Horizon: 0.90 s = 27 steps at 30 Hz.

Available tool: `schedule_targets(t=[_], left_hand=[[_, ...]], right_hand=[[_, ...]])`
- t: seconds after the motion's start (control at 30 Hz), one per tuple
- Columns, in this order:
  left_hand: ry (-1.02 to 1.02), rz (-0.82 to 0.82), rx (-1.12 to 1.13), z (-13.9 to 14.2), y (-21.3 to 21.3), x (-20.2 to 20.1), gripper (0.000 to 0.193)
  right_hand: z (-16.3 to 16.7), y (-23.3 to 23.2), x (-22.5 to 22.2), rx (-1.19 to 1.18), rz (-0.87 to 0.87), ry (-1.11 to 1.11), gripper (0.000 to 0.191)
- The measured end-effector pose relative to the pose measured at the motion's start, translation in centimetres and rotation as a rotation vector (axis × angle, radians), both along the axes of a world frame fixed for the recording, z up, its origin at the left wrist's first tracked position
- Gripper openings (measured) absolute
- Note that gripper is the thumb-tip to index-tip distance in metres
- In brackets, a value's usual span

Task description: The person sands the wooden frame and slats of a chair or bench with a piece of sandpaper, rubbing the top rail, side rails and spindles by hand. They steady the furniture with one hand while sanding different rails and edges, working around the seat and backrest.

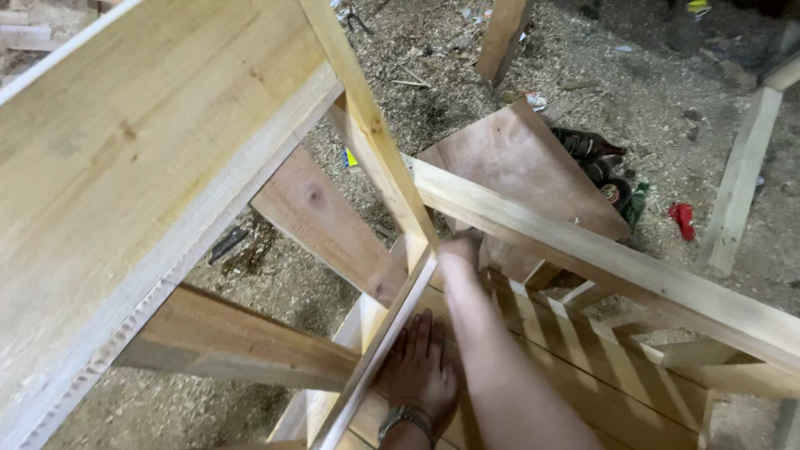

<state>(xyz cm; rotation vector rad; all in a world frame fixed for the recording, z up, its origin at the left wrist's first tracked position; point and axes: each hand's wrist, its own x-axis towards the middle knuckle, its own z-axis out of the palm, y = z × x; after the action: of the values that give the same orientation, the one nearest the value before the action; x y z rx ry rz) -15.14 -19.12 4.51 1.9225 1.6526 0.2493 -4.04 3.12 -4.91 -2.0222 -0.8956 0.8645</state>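
upper left: blocked by wide board [125,167] | centre: upright post [375,150] and long rail [600,258] cross, way barred | centre left: open gaps between braces [325,221], sawdust floor [250,275] seen through | lower right: slatted panel [583,350], narrow slots only | right: bottles [604,171] and a loose plank [742,179] lie on floor

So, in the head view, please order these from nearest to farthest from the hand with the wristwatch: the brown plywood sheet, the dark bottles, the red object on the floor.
Measured from the left hand, flat on the boards at the bottom centre:
1. Brown plywood sheet, up and to the right, behind the frame rail.
2. Dark bottles, just past the sheet's right edge.
3. Red object, farther right on the sawdust floor.
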Motion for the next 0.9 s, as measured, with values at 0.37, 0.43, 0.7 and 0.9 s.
schedule_targets(t=[0.37,0.43,0.7,0.9], left_hand=[[-0.003,0.005,0.032,0.0,-0.3,0.1,0.074],[0.017,0.004,-0.026,-0.1,-0.1,0.2,0.074],[0.002,-0.004,-0.007,-0.1,-0.2,0.2,0.072],[0.035,-0.015,-0.044,0.4,-0.4,0.1,0.074]], right_hand=[[1.6,-1.2,-0.3,0.135,0.044,0.089,0.071],[1.4,-1.4,-0.8,0.258,0.098,-0.048,0.073],[3.0,-1.1,-1.4,0.106,0.107,-0.088,0.051],[3.5,-0.3,-0.5,-0.014,0.076,-0.062,0.035]])
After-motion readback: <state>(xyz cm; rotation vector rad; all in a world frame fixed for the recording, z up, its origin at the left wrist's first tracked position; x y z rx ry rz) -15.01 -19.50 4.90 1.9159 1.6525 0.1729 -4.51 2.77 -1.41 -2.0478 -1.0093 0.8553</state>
